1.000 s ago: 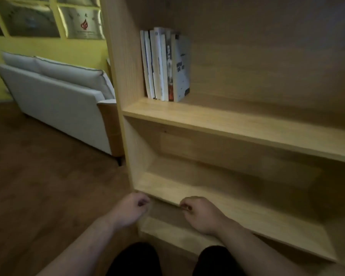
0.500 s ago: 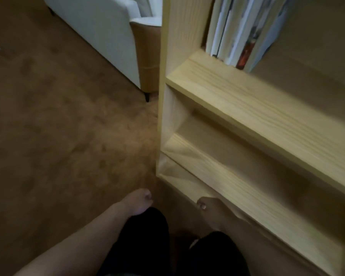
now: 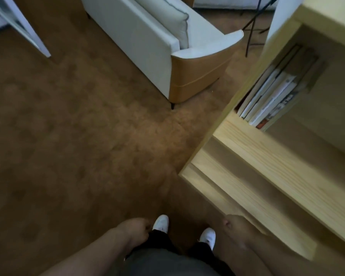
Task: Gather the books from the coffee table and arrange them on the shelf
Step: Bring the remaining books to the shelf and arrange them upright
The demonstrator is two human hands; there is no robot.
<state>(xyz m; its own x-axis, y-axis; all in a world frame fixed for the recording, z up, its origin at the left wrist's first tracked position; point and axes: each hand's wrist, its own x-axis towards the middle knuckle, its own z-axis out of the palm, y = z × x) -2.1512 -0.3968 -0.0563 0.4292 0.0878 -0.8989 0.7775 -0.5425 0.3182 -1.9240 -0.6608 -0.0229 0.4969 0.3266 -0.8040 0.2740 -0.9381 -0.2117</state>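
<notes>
Several white-spined books [image 3: 267, 98] stand upright at the left end of a pale wooden shelf [image 3: 267, 156] on my right. The compartment below them holds nothing. My left hand [image 3: 133, 228] hangs beside my left leg, fingers loosely curled, holding nothing. Close to the shelf's bottom board hangs my right hand [image 3: 237, 228], also loosely curled and without anything in it. No coffee table is in view.
A white sofa [image 3: 147, 36] with a tan side panel stands ahead, its corner close to the shelf's left side. Brown floor [image 3: 78, 136] spreads to the left. A white furniture leg [image 3: 28, 26] is at the top left, a black tripod [image 3: 251, 26] behind the sofa.
My view has swung down and to the left, away from the shelf toward the floor. Both hands have dropped from in front of the lower shelf to my sides.
</notes>
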